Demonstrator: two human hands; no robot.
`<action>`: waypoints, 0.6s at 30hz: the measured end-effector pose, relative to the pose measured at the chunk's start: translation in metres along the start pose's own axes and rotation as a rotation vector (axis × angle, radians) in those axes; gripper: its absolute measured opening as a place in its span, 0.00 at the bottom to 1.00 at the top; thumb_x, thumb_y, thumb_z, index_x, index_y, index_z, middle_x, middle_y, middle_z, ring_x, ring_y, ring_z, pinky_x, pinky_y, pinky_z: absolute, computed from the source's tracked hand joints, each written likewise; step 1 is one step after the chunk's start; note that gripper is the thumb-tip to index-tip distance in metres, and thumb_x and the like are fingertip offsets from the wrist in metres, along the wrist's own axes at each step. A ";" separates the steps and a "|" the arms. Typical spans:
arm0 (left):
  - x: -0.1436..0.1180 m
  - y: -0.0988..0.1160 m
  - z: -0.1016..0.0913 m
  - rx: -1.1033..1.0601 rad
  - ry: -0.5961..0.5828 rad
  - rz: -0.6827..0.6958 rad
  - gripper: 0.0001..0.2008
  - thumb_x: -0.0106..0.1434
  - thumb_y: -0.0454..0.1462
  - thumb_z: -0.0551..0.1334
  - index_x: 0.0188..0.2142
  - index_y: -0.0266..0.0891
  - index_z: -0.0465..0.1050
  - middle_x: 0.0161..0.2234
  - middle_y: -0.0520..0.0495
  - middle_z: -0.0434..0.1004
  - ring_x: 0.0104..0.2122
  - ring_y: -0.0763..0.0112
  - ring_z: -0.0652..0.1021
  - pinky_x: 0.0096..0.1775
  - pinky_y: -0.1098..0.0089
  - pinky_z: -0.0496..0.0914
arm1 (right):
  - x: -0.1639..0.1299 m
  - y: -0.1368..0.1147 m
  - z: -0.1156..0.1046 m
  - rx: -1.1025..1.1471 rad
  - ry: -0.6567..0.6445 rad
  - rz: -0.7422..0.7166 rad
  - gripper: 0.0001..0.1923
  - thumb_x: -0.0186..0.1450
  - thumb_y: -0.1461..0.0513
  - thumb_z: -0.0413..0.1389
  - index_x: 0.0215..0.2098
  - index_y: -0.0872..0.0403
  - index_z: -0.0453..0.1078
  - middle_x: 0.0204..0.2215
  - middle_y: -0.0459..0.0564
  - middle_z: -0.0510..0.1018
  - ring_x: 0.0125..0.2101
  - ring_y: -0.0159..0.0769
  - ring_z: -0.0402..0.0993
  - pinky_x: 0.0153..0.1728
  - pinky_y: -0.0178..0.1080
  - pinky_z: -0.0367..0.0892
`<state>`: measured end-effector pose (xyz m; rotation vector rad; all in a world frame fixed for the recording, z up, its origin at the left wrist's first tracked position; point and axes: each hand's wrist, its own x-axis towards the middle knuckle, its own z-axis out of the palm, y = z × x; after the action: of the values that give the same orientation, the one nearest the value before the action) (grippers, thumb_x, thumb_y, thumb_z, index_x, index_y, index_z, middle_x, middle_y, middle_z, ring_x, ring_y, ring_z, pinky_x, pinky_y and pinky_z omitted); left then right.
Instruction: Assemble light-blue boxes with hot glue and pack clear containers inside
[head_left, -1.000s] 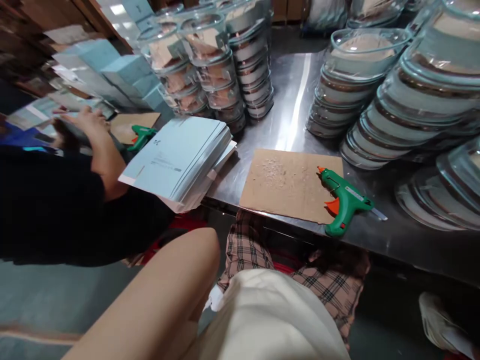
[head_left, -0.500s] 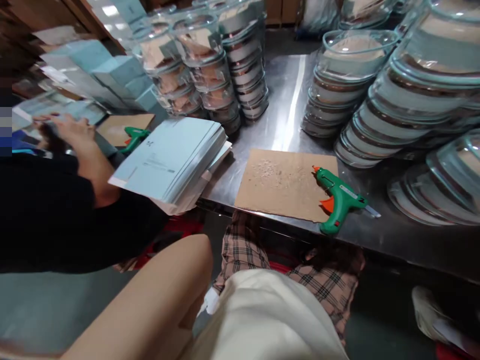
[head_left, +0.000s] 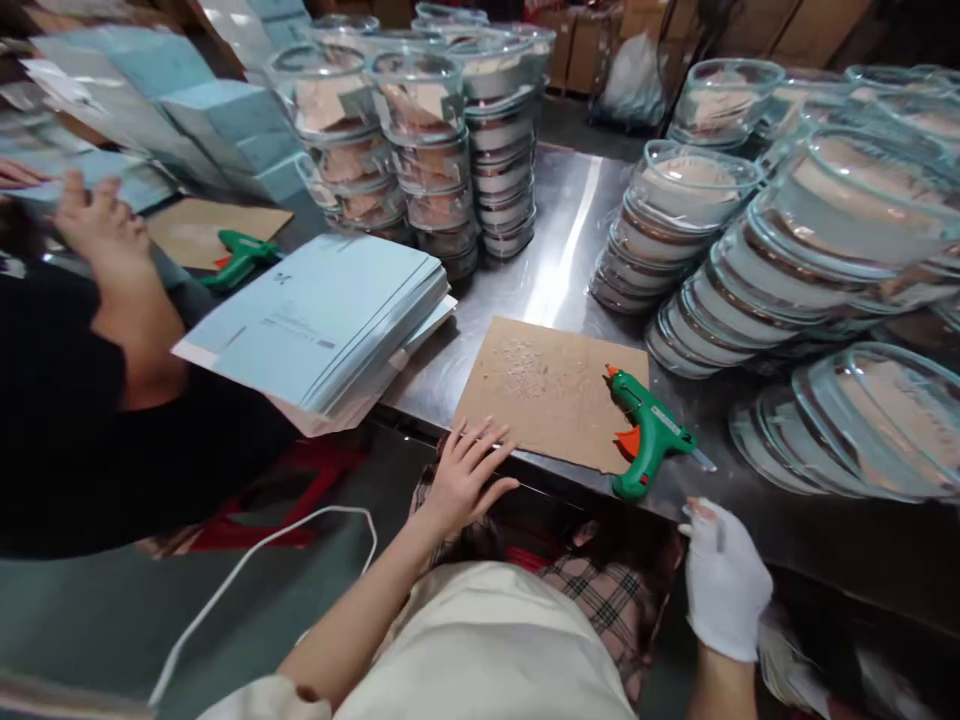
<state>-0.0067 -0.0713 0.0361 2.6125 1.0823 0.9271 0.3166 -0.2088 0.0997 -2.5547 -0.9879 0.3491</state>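
Observation:
My left hand [head_left: 472,475] is bare, its fingers spread. The fingertips reach the near left edge of a brown cardboard sheet [head_left: 547,390] with clear bits stuck on it. My right hand [head_left: 726,575] wears a white glove with bare fingertips showing. Its fingers are curled together at the table's front edge; anything inside them is hidden. Between the hands, nearer the right one, a green glue gun [head_left: 651,435] lies on its side, partly on the cardboard. Its orange nozzle points up and left, and a clear glue stick pokes out behind.
A stack of pale blue printed card sheets [head_left: 315,300] stands left of the cardboard. Stacked glass dishes [head_left: 675,220] fill the right, and glass containers [head_left: 420,130] stand behind. A co-worker's arm [head_left: 127,290] and another green glue gun [head_left: 241,258] are at left.
Both my hands have come into view at the table's front edge. My view has shifted slightly. The co-worker's hand has moved left and now shows raised fingers.

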 end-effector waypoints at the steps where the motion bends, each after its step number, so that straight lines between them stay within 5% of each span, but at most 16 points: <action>1: 0.003 -0.004 0.004 -0.002 0.005 0.009 0.21 0.75 0.47 0.61 0.63 0.47 0.73 0.62 0.40 0.78 0.66 0.50 0.72 0.70 0.43 0.60 | 0.008 -0.014 0.000 -0.052 -0.021 0.041 0.32 0.76 0.43 0.41 0.58 0.53 0.74 0.56 0.62 0.79 0.56 0.57 0.78 0.53 0.53 0.73; 4: 0.007 -0.010 0.016 -0.004 -0.050 0.020 0.23 0.76 0.47 0.58 0.66 0.48 0.71 0.65 0.42 0.76 0.68 0.53 0.71 0.72 0.47 0.57 | 0.034 -0.057 0.003 -0.149 -0.172 0.136 0.39 0.66 0.34 0.49 0.56 0.53 0.75 0.55 0.68 0.79 0.55 0.67 0.77 0.53 0.61 0.70; 7: 0.007 -0.010 0.031 0.035 -0.098 0.010 0.23 0.77 0.47 0.57 0.68 0.48 0.70 0.68 0.44 0.73 0.68 0.55 0.70 0.72 0.49 0.55 | 0.054 -0.079 0.006 -0.027 -0.225 0.185 0.35 0.52 0.39 0.65 0.46 0.57 0.77 0.45 0.72 0.82 0.53 0.73 0.77 0.54 0.65 0.67; 11: 0.001 -0.005 0.045 0.067 -0.093 -0.004 0.25 0.76 0.49 0.57 0.69 0.50 0.68 0.69 0.45 0.71 0.69 0.55 0.69 0.72 0.49 0.54 | 0.061 -0.064 0.003 0.266 -0.263 0.188 0.20 0.50 0.47 0.63 0.31 0.53 0.74 0.31 0.60 0.82 0.41 0.60 0.82 0.43 0.53 0.74; 15: -0.009 -0.001 0.045 0.035 -0.077 0.015 0.28 0.76 0.51 0.57 0.70 0.47 0.66 0.70 0.44 0.70 0.70 0.53 0.66 0.72 0.50 0.52 | 0.038 -0.036 -0.004 0.591 -0.274 0.203 0.21 0.49 0.45 0.58 0.32 0.53 0.71 0.27 0.54 0.81 0.29 0.45 0.80 0.32 0.43 0.75; 18: -0.012 0.003 0.044 -0.005 -0.103 0.049 0.30 0.75 0.52 0.58 0.71 0.46 0.65 0.70 0.42 0.70 0.71 0.51 0.65 0.72 0.49 0.51 | 0.015 -0.026 -0.012 0.704 -0.022 0.186 0.26 0.47 0.49 0.64 0.41 0.52 0.69 0.31 0.50 0.82 0.29 0.41 0.78 0.33 0.42 0.75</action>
<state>0.0149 -0.0783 -0.0033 2.6612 0.9941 0.7936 0.3165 -0.1841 0.1201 -1.9922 -0.5012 0.6452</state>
